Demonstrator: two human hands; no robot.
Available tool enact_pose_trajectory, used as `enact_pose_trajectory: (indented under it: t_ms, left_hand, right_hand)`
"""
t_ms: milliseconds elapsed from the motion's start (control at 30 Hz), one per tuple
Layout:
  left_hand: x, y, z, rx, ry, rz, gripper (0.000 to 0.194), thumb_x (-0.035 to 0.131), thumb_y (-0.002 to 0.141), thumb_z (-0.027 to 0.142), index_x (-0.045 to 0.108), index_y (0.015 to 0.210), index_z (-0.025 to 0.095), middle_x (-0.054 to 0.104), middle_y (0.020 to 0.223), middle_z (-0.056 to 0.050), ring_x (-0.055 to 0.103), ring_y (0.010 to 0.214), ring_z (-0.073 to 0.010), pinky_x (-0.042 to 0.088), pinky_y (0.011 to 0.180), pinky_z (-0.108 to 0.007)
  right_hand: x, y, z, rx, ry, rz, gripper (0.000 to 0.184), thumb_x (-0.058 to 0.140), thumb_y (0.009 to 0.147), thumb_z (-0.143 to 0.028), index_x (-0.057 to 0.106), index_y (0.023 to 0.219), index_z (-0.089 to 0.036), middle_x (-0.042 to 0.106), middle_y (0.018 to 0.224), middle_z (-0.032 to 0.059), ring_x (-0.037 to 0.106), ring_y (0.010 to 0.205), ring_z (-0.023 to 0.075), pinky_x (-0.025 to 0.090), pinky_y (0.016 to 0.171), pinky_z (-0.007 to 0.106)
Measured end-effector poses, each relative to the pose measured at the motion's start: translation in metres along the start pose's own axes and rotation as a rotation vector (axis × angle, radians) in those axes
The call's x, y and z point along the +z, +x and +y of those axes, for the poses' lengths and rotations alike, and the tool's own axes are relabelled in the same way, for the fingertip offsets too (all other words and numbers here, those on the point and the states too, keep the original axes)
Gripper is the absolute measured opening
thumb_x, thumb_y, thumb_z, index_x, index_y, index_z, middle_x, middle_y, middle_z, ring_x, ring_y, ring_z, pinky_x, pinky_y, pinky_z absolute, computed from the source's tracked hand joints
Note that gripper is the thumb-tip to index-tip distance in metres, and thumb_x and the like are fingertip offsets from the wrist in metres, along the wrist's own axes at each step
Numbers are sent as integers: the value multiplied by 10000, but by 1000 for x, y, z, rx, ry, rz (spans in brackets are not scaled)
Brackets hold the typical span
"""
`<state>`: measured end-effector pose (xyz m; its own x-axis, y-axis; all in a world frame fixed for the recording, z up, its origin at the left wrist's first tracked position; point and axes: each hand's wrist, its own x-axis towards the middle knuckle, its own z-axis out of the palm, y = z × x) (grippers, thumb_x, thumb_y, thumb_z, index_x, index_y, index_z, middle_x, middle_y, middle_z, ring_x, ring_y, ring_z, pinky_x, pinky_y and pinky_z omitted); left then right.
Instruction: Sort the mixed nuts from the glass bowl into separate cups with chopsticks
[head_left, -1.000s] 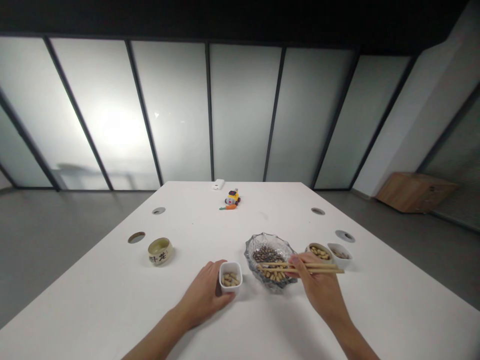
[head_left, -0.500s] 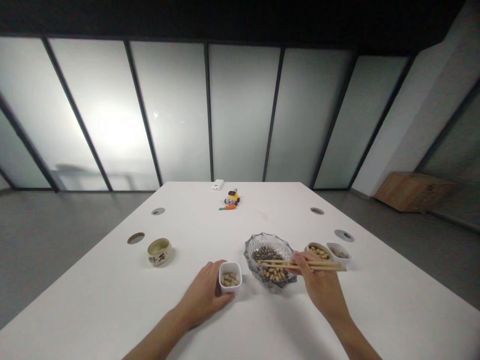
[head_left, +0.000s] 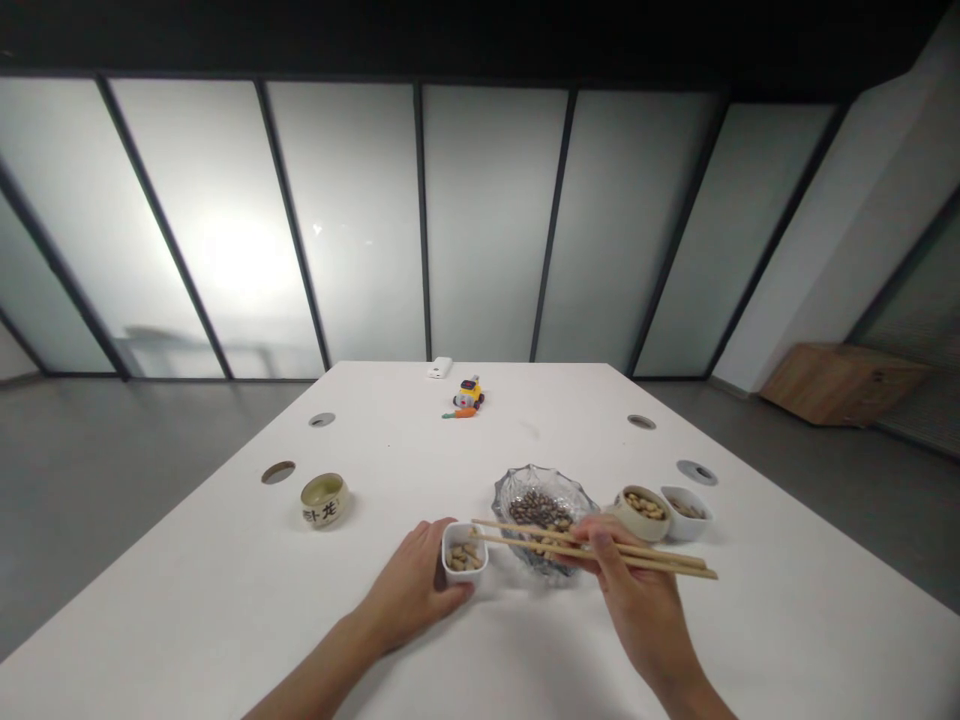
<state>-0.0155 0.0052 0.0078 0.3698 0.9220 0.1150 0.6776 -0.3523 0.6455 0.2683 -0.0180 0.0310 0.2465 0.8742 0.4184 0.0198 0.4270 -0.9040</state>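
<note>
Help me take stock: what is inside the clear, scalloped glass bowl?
Small dark-brown oval pieces, with tan elongated ones nearer the person. The right hand and pale wooden chopsticks hide the contents beneath.

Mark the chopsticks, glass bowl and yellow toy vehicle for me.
Chopsticks (head_left: 675, 568), head view: rear part of one stick.
Glass bowl (head_left: 553, 484), head view: clear inner far wall.
Yellow toy vehicle (head_left: 470, 394), head view: its body.

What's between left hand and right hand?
In the head view, the white cup, held by the left hand, then the glass bowl, crossed by chopsticks in the right hand.
</note>
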Motion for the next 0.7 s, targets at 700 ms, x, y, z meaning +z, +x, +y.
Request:
enact_pose_trajectory:
  t_ms: [700]
  left_hand:
    - [1, 0, -2, -23, 9, 13, 601, 795, 797, 233, 603, 1367, 232, 706, 1276, -104, 637, 1208, -324, 477, 1090, -420]
  right_hand:
    - [-21, 22, -15, -310, -624, -115, 503, 550, 1063, -600, 759, 764, -254, 768, 760, 27, 729, 698, 199, 578, 674, 308]
